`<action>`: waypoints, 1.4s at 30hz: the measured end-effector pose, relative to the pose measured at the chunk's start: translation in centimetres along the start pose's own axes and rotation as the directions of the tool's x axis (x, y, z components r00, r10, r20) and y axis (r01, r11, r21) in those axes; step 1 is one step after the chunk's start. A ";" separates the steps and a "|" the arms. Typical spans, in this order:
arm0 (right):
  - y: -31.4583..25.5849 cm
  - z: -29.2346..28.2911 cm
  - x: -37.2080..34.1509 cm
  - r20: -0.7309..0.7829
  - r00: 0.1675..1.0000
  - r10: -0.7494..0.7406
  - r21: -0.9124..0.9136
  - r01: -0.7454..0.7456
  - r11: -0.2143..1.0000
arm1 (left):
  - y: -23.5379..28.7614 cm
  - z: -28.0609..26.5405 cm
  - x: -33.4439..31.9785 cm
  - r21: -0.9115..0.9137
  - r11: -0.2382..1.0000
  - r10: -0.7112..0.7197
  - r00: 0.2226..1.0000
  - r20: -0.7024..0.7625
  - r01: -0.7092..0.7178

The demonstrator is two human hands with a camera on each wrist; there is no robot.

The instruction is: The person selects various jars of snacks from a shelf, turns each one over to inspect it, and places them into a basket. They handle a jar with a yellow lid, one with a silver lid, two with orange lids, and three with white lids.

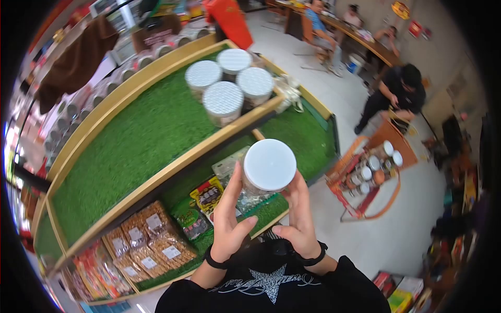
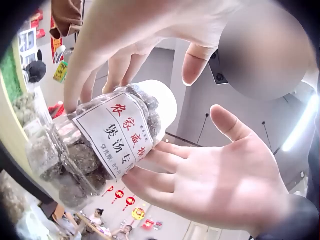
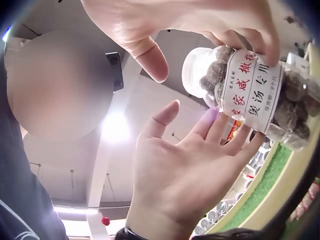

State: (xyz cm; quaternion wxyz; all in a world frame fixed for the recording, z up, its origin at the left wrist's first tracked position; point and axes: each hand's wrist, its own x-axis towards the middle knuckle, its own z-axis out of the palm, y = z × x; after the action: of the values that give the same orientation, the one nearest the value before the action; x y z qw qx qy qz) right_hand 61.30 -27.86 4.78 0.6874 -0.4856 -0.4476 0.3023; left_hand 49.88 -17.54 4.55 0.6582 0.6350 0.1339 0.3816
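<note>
A clear plastic jar of dark salted olives [image 1: 270, 164] with a white lid is held up between both hands, over the front edge of the display stand. Its white label [image 2: 111, 134] with red and black Chinese characters shows in both wrist views. From one side the left hand [image 1: 231, 221] touches the jar with long, nearly straight fingers. The right hand [image 1: 300, 221] presses the other side in the same way, its fingers [image 2: 160, 160] lying along the label's edge. Both thumbs stand away from the jar.
Several white-lidded jars [image 1: 223, 99] are grouped on the upper green shelf [image 1: 130, 135]. Bagged snacks [image 1: 151, 242] and colourful packets [image 1: 209, 195] fill the lower shelf. To the right is a cart [image 1: 360, 193] with more jars; a person in black [image 1: 399, 94] sits behind it.
</note>
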 end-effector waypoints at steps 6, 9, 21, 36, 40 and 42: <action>-1.5 -1.5 -3.3 -0.152 0.988 -0.032 -0.113 0.015 0.993 | -1.3 3.0 -0.4 -0.144 0.989 -0.017 0.991 0.131 0.036; -2.4 -2.7 -4.6 -0.225 0.973 -0.043 -0.125 0.015 0.992 | -0.8 5.0 0.4 -0.103 0.994 -0.021 0.975 0.220 0.045; -6.2 -14.5 -12.8 -0.505 0.861 -0.062 -0.224 -0.062 0.973 | -4.4 20.5 1.9 -0.201 0.969 -0.010 0.840 0.542 0.141; -9.4 -30.5 -22.8 -0.748 0.663 -0.042 -0.185 -0.148 0.972 | -8.9 41.0 0.7 -0.147 0.870 -0.212 0.625 0.752 0.471; -7.6 -32.6 -25.0 -0.829 0.560 0.004 -0.103 -0.159 0.982 | -11.1 43.7 0.0 -0.008 0.817 -0.353 0.512 0.783 0.576; -6.5 -33.6 -26.0 -0.856 0.502 0.120 0.000 -0.233 0.972 | -12.2 45.0 -0.3 0.070 0.777 -0.433 0.451 0.780 0.625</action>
State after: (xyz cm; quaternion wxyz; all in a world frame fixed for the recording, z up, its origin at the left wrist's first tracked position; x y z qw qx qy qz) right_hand 80.90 -65.53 -1.80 0.7541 -0.6529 -0.0190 0.0687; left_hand 83.52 -49.58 0.10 0.8042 0.5787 -0.0079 -0.1353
